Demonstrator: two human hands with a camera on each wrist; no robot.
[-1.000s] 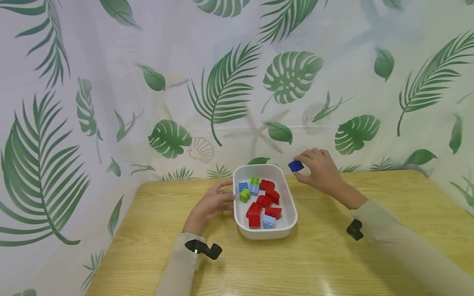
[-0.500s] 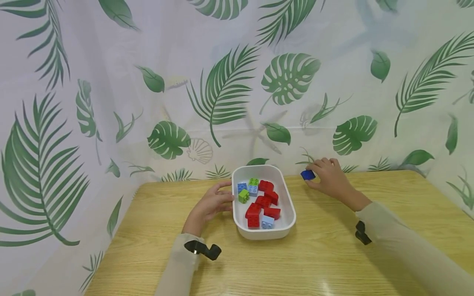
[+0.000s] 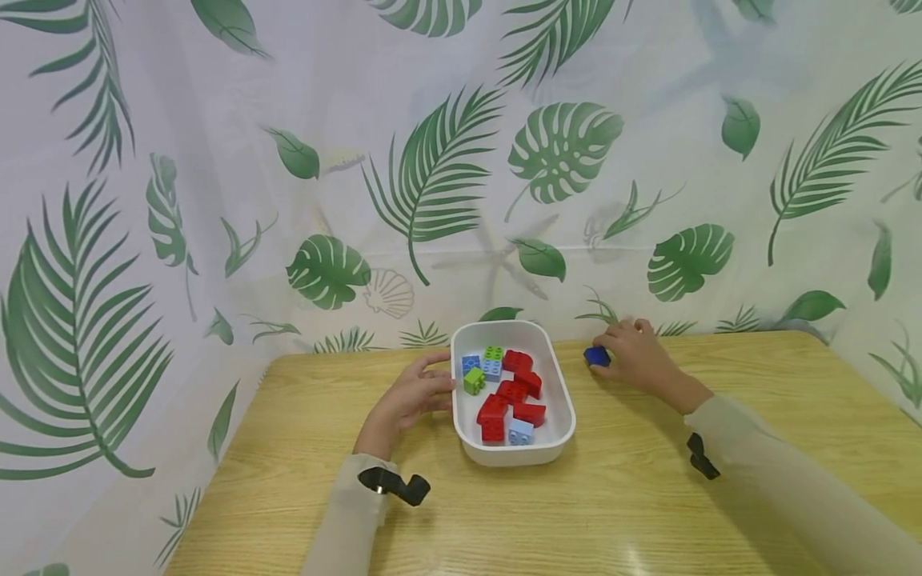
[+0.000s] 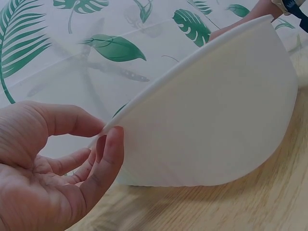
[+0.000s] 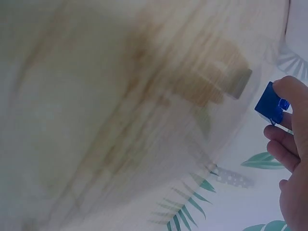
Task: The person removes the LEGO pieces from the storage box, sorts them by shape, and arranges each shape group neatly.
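Note:
Near the middle of the table stands a white plastic bin (image 3: pixel 515 456) with toy building bricks inside. My left hand (image 3: pixel 406 400) is at its left side; in the left wrist view, bent fingers and thumb meet at the rim (image 4: pixel 159 91). To the right of the bin, my right hand (image 3: pixel 637 356) pinches a dark blue building brick (image 3: pixel 596 356) low over the table's far part. The right wrist view shows the same blue brick (image 5: pixel 269 103) between thumb and fingers. Whether it touches the table cannot be told.
Several red bricks (image 3: pixel 511 392), green bricks (image 3: pixel 474 381) and light blue bricks (image 3: pixel 521 432) lie in the bin. The wooden table (image 3: pixel 526 520) ends at a leaf-printed curtain (image 3: pixel 446 176) behind. Each sleeve carries a black wrist mount (image 3: pixel 394 485).
My right hand has moved the blue brick slightly right and down, from the air beside the bin to low over the table. My left hand and the bin stay put.

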